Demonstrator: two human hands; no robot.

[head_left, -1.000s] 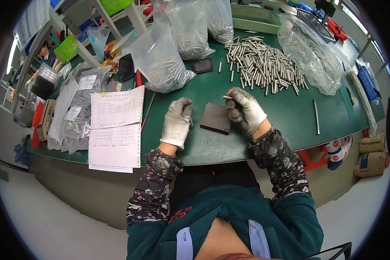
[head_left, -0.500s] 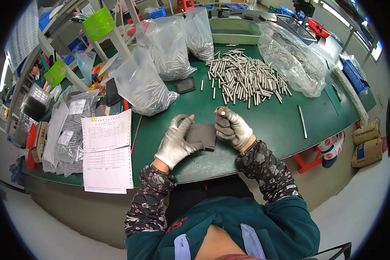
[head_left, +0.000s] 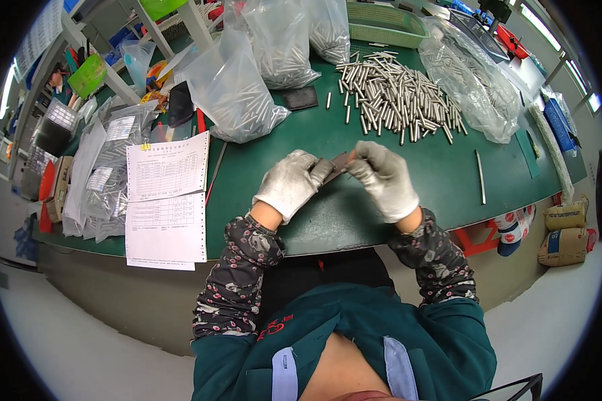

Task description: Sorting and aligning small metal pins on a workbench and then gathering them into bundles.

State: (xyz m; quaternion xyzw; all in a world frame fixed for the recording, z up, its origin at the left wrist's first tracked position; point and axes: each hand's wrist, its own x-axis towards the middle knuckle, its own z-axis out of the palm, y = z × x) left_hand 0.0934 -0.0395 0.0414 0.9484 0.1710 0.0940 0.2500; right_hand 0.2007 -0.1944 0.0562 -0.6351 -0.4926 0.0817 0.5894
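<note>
In its white glove, my left hand [head_left: 291,180] is closed on a small dark square sheet [head_left: 334,167] that looks like sandpaper. The sheet is lifted and tilted above the table's near part. My right hand [head_left: 384,179], also gloved, pinches at the sheet's right edge; its fingers hide most of what they hold, a metal pin seen in them half a second ago. Beyond the hands lies a heap of short steel pins [head_left: 398,97], with a few loose pins at its left side. A second dark sheet [head_left: 299,98] rests flat beside the bagged pins.
Clear plastic bags of pins [head_left: 237,100] stand at the back left. Printed papers [head_left: 166,227] overhang the table's front edge. A green basket [head_left: 388,30] stands behind the heap, and a large plastic bag [head_left: 475,87] lies right of it. A thin metal strip [head_left: 480,177] lies at right.
My left hand has picked the dark sheet up off the table and tilted it. My right hand has turned over and come against the sheet's edge. The whole view has shifted.
</note>
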